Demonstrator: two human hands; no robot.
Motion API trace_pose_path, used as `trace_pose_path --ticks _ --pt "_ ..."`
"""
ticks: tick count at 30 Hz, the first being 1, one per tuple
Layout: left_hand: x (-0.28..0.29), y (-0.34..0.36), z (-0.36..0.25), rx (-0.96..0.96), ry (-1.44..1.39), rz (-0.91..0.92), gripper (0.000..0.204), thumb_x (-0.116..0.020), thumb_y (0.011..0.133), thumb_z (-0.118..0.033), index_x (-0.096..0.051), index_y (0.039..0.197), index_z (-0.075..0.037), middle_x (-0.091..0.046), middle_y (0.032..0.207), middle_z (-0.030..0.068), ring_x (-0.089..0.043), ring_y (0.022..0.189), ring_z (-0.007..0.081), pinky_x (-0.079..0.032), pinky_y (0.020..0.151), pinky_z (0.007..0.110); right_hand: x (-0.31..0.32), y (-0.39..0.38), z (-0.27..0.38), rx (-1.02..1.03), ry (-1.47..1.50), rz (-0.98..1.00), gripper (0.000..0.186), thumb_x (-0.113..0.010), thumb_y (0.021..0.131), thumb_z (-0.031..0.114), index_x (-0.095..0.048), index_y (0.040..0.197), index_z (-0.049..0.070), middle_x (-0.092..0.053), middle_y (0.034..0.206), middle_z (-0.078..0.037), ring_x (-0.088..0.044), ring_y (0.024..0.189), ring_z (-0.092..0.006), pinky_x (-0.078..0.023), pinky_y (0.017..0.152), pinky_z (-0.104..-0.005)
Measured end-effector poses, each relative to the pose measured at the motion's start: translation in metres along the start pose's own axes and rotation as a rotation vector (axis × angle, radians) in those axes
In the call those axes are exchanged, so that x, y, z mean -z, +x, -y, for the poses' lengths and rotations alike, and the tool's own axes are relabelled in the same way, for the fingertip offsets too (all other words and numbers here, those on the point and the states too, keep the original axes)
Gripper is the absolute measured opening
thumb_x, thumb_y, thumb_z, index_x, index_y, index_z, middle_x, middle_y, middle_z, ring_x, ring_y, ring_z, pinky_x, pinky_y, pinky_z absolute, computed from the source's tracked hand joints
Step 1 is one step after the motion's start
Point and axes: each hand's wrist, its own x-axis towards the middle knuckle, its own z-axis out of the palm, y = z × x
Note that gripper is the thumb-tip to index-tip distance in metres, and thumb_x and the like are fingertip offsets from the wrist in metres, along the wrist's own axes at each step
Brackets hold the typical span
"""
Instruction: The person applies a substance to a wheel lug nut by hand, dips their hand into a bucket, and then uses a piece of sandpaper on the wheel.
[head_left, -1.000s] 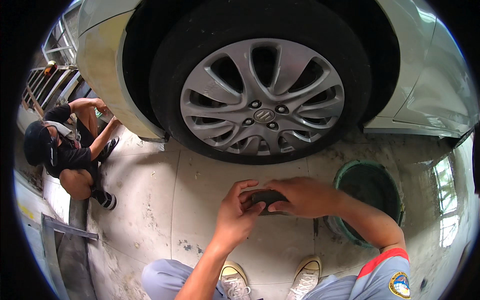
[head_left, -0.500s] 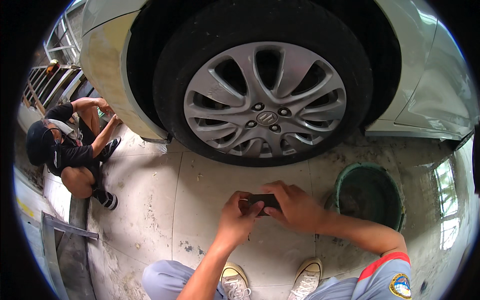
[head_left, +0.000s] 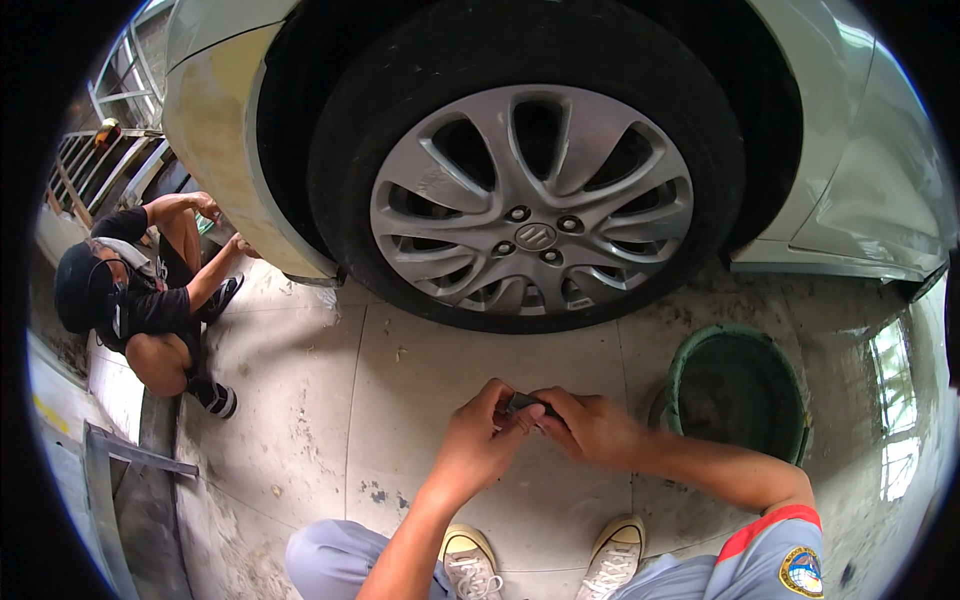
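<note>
Both of my hands come together low in front of the car wheel (head_left: 500, 150). Pinched in the fingers of my left hand (head_left: 478, 440) is a small dark flat piece (head_left: 520, 402), mostly covered by fingers. My right hand (head_left: 600, 430) grips the other end of it, thumb and fingers closed. Its exact kind is too hidden to make out. The silver rim and black tyre stand a little beyond my hands, untouched by them.
A dark green tub (head_left: 722, 352) stands on the floor by my right forearm. Pale car bodywork (head_left: 215, 130) surrounds the wheel. At the left, another person (head_left: 150, 300) crouches with both hands at the car's bumper. A metal frame piece (head_left: 140, 452) juts out at the lower left.
My hands have turned the dark piece, so less of its flat face shows. The right hand has closed in around it. The other person's hands have shifted slightly at the bumper.
</note>
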Motion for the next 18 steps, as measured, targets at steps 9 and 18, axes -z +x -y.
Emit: trace_pose_path --ticks 9,18 --pt "0.018 0.000 -0.021 0.152 -0.460 -0.051 0.018 -0.063 0.089 -0.011 -0.055 0.091 0.005 -0.064 0.078 0.0093 -0.063 0.070 0.0136 -0.051 0.062 0.026 0.013 0.025 0.025 -0.404 0.772 0.100 0.024 -0.051 0.095 0.010 -0.043 0.116 0.002 -0.064 0.086 -0.011 -0.061 0.065 -0.0138 -0.048 0.057 -0.0265" --pt "0.020 0.022 -0.025 -0.077 -0.338 -0.545 0.015 -0.067 0.083 -0.010 -0.059 0.086 0.001 -0.060 0.066 0.0022 -0.056 0.058 0.0088 -0.044 0.055 0.023 0.008 0.075 0.044 -0.083 -0.023 -0.282 0.041 -0.063 0.087 0.010 -0.043 0.121 0.002 -0.061 0.099 -0.015 -0.062 0.081 -0.0238 -0.051 0.069 -0.0313"
